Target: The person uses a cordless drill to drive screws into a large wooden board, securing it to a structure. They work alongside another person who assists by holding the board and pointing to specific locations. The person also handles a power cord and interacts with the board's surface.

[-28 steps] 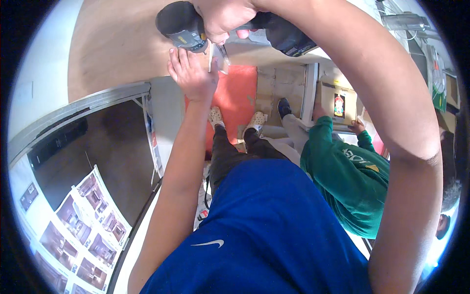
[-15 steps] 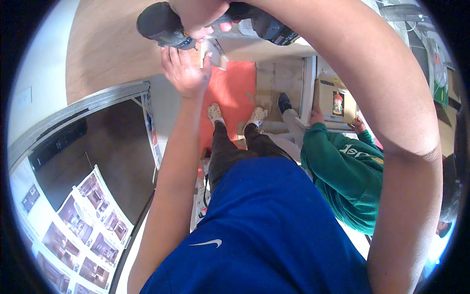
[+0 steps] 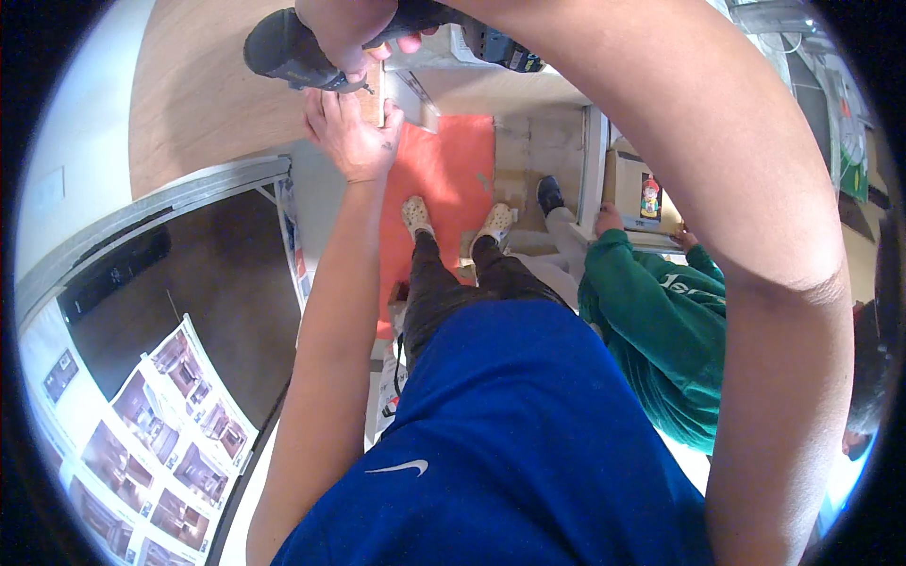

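At the top of the head view, my right hand [image 3: 351, 30] is closed on a black cordless drill [image 3: 283, 49]. Its battery end [image 3: 500, 49] shows beyond my wrist, partly behind my raised forearm. Just below the drill is my left hand [image 3: 354, 140], fingers on one side and thumb on the other of a light wooden strip [image 3: 376, 106]. The drill's front sits right above the left fingers. Most of the strip is hidden by the drill and both hands, so I cannot tell whether the drill touches it.
A wooden panel [image 3: 212, 80] spans the upper left. Below it are a dark framed opening [image 3: 226, 274] and a sheet of printed pictures [image 3: 179, 443]. Red matting [image 3: 444, 160] lies under my feet. At right, a person in a green sweatshirt [image 3: 651, 321] handles a cardboard box [image 3: 630, 189].
The drill and my right hand have shifted left and slightly up. My left hand has moved a little left, and more of the wooden strip shows.
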`<state>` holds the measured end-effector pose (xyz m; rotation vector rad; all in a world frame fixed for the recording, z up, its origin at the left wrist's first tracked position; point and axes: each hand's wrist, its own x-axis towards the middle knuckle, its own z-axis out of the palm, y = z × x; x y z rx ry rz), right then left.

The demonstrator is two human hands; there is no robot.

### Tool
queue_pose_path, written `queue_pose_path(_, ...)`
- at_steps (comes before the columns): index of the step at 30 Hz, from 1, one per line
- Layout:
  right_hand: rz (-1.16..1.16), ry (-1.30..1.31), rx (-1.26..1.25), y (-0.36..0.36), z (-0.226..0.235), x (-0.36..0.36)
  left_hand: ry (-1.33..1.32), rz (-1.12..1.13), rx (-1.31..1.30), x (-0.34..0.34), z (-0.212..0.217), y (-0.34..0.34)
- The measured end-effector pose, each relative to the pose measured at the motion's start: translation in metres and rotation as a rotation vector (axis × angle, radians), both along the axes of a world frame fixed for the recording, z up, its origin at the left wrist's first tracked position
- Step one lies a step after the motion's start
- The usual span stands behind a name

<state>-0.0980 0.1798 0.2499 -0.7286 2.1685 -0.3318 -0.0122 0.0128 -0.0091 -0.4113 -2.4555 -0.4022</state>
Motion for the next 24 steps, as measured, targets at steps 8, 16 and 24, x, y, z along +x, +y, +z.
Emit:
queue_pose_path(8,-0.018,0.016,0.018,-0.01,0.006,0.003,-0.145,-0.01,0.0,0.005,-0.009,-0.008)
queue_pose_path(16,-0.148,0.05,0.085,-0.015,0.015,0.013,-0.237,-0.03,-0.019,0.004,0.001,-0.006)
queue_pose_path(24,-0.276,0.086,0.116,-0.019,0.006,0.012,-0.348,-0.02,-0.132,0.005,0.022,-0.035)
